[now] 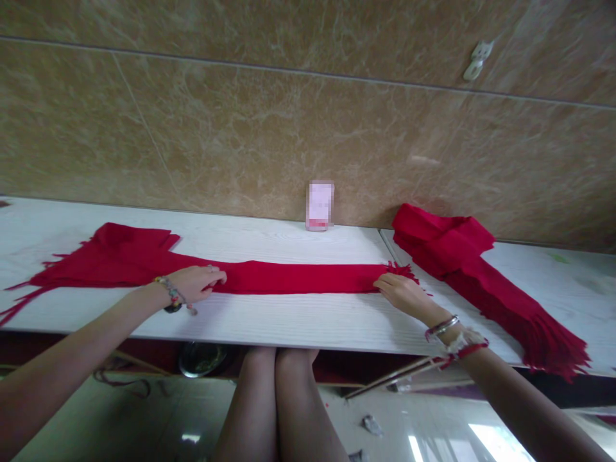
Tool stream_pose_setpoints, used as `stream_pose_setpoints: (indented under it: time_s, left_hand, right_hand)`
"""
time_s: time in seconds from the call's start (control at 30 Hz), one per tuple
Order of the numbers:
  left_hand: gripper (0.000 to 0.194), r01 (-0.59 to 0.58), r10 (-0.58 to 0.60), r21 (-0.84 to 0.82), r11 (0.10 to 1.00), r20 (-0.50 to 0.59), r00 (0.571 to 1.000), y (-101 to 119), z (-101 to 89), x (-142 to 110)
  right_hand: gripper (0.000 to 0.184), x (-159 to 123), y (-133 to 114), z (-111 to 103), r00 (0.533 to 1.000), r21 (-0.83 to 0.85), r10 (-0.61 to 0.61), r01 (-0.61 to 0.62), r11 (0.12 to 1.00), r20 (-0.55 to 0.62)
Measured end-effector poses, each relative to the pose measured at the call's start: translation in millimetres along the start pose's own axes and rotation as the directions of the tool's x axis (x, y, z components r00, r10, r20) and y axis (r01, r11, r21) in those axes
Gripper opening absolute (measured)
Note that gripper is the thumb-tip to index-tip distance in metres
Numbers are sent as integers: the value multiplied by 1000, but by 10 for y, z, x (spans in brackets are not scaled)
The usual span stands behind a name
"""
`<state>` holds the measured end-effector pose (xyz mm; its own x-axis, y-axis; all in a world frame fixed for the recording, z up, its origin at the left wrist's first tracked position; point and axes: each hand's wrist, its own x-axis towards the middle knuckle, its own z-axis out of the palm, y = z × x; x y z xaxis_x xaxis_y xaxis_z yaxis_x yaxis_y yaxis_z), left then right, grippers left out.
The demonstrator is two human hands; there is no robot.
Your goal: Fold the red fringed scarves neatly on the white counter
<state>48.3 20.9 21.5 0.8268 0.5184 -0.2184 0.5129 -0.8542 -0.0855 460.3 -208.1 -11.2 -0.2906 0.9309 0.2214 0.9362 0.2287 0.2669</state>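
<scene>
A red fringed scarf (289, 278) lies in a long, narrow strip across the white table. Its left end spreads into a wider, folded part, with loose tassels trailing to the far left. My left hand (195, 284), wearing a beaded bracelet, has its fingers bent and closed on the strip left of the middle. At the strip's right end, just by the fringe, my right hand (400, 294) grips the cloth; its fingertips are partly hidden. A second red scarf (486, 282) lies slantwise to the right, looped over at the top, its tassels reaching the front edge.
A phone-like pink and white object (319, 206), blurred out, leans against the brown marbled wall (240, 135). A white hook (478, 61) is fixed higher up. Beneath the white table (298, 327) are my knees (276, 385) and a metal bowl (202, 358).
</scene>
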Motion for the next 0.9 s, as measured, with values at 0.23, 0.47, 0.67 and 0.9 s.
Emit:
stream_pose_setpoints:
  time_s: [0.23,0.47,0.67,0.9]
  left_hand:
    - [26,-44,44,-31,999,-13,999,11,45,37]
    - [53,-133,140,54,990,-156,978,260,50,281]
    - [63,-83,84,14,996,-34,996,391,148,383]
    - [57,225,-221,-38,974,85,972,476,70,280]
  right_hand:
    - [24,31,-1,-43,1000,49,-6,4,999,28]
    - [34,484,-354,-120,992,140,-126,128,982,-19]
    - [39,652,-511,96,989,308,-145,151,939,-43]
    - [41,523,-420,134,989,477,-139,97,873,52]
